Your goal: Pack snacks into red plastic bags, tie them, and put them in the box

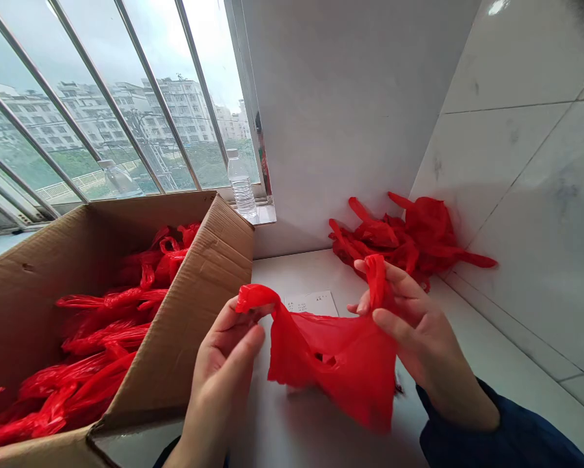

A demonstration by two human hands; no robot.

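Observation:
A red plastic bag [335, 364] hangs stretched between my two hands above the white tabletop. Its left handle loops over the fingertips of my left hand [233, 357], whose thumb stays a little apart from it. My right hand [413, 318] has the other handle between thumb and fingers. There is a small hole or gap near the middle of the bag, and its sides look thin and slightly see-through. Behind my right hand lies a loose heap of red plastic bags [404, 234], against the wall corner.
On the left stands an open cardboard box [199, 279] with several knotted red bags [111, 331] inside. A paper with writing [316, 302] lies on the white table [292, 266]. A clear bottle [242, 185] stands on the sill by the barred window; another bottle [119, 179] is behind the box.

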